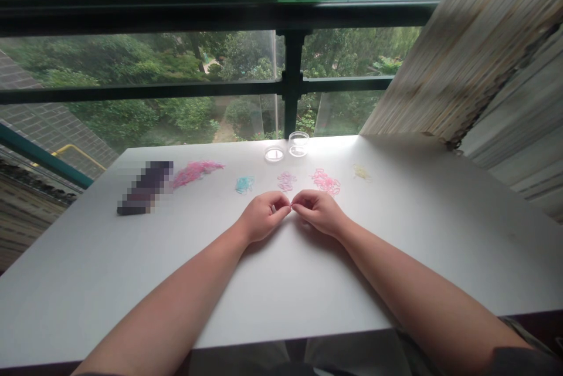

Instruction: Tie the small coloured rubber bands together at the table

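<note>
My left hand and my right hand meet at the fingertips just above the table. Both are closed in a pinch, with a sliver of a small pink band between them; the fingers mostly hide it. Beyond my hands lie small loose piles of what look like thin rubber bands, sorted by colour: blue, pale purple, pink and pale yellow. To the left spreads a larger, mostly pink heap of mixed bands.
A clear round container and its lid stand at the back edge of the white table. A blurred-out dark object lies at the left. Behind are a green window rail and a curtain at the right.
</note>
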The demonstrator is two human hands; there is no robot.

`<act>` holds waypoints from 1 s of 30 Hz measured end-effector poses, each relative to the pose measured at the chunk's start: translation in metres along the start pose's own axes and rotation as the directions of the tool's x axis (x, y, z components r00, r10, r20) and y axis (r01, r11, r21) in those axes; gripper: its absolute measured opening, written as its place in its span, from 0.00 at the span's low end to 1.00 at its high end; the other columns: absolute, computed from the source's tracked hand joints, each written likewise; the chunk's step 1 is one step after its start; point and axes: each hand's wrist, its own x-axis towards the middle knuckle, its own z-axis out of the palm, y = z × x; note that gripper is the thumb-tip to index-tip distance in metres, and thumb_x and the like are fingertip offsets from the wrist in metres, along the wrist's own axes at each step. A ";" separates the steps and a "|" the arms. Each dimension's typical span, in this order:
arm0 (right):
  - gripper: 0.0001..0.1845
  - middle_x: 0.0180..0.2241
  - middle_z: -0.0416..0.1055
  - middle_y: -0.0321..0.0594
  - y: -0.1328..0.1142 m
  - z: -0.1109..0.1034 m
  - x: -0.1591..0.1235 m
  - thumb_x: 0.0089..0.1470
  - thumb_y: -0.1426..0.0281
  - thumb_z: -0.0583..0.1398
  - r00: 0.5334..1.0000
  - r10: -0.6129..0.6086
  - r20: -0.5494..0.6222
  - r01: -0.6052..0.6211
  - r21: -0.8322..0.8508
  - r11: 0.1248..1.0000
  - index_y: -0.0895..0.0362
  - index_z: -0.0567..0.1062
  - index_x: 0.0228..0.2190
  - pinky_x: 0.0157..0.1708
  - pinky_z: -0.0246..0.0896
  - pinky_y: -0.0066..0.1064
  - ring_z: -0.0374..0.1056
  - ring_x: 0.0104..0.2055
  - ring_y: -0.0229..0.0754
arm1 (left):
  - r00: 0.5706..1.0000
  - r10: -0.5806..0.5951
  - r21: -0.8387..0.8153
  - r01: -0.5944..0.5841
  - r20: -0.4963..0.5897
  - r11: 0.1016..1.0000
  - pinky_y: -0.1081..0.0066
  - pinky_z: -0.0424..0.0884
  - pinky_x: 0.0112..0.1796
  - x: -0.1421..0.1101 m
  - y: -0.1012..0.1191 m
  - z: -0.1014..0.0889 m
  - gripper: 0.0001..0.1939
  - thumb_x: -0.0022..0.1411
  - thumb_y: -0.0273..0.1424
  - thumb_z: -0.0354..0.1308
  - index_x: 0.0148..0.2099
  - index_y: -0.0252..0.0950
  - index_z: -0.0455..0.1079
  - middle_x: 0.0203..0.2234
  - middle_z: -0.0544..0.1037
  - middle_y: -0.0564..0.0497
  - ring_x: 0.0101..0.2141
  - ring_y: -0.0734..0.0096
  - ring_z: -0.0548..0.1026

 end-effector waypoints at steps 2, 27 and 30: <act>0.05 0.18 0.65 0.32 0.001 0.000 0.000 0.49 0.70 0.56 1.000 0.008 -0.005 -0.008 0.011 1.000 0.57 0.72 0.27 0.20 0.55 0.24 0.61 0.19 0.32 | 1.000 -0.009 -0.005 0.009 -0.014 1.000 0.76 0.63 0.27 0.000 0.000 0.000 0.08 0.57 0.33 0.52 0.32 0.35 0.68 0.26 0.73 0.53 0.25 0.76 0.66; 0.09 0.17 0.66 0.34 0.000 0.004 0.010 0.49 0.66 0.55 0.970 0.068 -0.234 -0.108 -0.162 0.981 0.56 0.73 0.26 0.21 0.56 0.26 0.62 0.19 0.35 | 0.980 -0.093 -0.119 0.073 -0.178 0.990 0.72 0.67 0.32 0.001 -0.007 0.005 0.13 0.56 0.36 0.55 0.43 0.37 0.65 0.26 0.73 0.53 0.26 0.74 0.70; 0.09 0.18 0.68 0.34 -0.001 0.006 0.015 0.49 0.67 0.55 0.954 0.061 -0.293 -0.141 -0.263 0.954 0.56 0.74 0.27 0.23 0.55 0.27 0.62 0.20 0.36 | 0.981 -0.089 -0.118 0.069 -0.170 0.991 0.72 0.67 0.32 0.001 -0.009 0.006 0.12 0.56 0.36 0.54 0.41 0.36 0.65 0.26 0.73 0.53 0.27 0.73 0.71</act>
